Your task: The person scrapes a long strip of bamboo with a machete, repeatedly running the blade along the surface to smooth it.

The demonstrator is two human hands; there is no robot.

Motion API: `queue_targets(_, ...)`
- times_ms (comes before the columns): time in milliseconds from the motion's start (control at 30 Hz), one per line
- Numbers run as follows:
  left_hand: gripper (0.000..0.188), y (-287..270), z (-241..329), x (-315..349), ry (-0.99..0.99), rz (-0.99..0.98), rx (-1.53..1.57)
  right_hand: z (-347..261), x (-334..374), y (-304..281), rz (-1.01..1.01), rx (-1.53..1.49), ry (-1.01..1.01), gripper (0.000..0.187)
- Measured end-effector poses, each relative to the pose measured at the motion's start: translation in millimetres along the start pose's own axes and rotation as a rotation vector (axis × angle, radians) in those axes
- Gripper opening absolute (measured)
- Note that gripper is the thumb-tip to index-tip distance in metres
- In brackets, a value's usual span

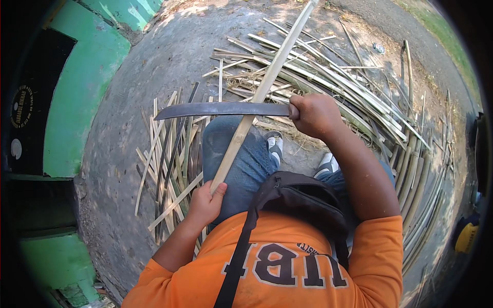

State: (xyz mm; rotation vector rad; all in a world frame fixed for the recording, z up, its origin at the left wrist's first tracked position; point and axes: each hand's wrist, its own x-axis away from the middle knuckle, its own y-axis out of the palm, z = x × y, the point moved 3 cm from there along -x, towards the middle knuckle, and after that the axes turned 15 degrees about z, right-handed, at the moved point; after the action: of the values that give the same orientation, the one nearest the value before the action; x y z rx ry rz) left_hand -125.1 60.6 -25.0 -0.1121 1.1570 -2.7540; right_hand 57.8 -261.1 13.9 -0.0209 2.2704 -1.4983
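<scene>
My left hand (206,204) is closed round the lower end of a long pale bamboo strip (269,77). The strip slants up and away to the right, past the top edge of the view. In my right hand (316,115) is the handle of a machete (221,109), held level with its tip toward the left. The dark blade crosses over the strip above my left knee. Whether the edge is biting into the strip, I cannot tell.
Split bamboo strips (328,77) lie heaped on the ground ahead and to the right. Another pile (174,154) sits by my left leg. Thicker bamboo poles (413,179) lie on the right. A green wall (82,102) stands at left. A black waist bag (303,200) rests on my lap.
</scene>
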Motion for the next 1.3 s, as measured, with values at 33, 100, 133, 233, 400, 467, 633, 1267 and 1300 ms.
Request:
queue_targets(33,0.052,0,-2,0,0.009,0.014,0.019,-9,1,-4,-0.022,-0.021,-0.008,0.007)
queue_targets(100,0.052,-1,-2,0,-0.012,-0.014,0.019,-28,8,-8,-0.035,-0.043,-0.052,0.006)
queue_targets(133,0.051,-1,-2,2,-0.038,-0.037,0.018,-37,11,-7,-0.05,-0.069,-0.103,0.006)
queue_targets(233,0.052,-3,-3,4,0.046,-0.001,-0.011,-33,6,-9,-0.044,-0.012,-0.106,0.004)
queue_targets(400,0.053,0,3,-2,0.01,-0.012,-0.011,28,-7,-11,0.155,0.013,0.093,0.011)
queue_targets(467,0.053,-1,3,-3,-0.014,-0.012,-0.012,16,-6,-13,0.135,-0.017,0.064,0.011)
queue_targets(633,0.052,-2,-4,-1,0.033,-0.021,0.014,-35,9,-11,-0.071,-0.028,-0.158,0.005)
queue_targets(1267,0.055,-5,-13,-7,-0.027,-0.12,0.08,-6,-2,0,0.04,-0.061,-0.139,0.008)
queue_targets(1300,0.055,-4,-17,-8,-0.08,-0.149,0.08,0,-2,5,0.063,-0.061,-0.148,0.009)
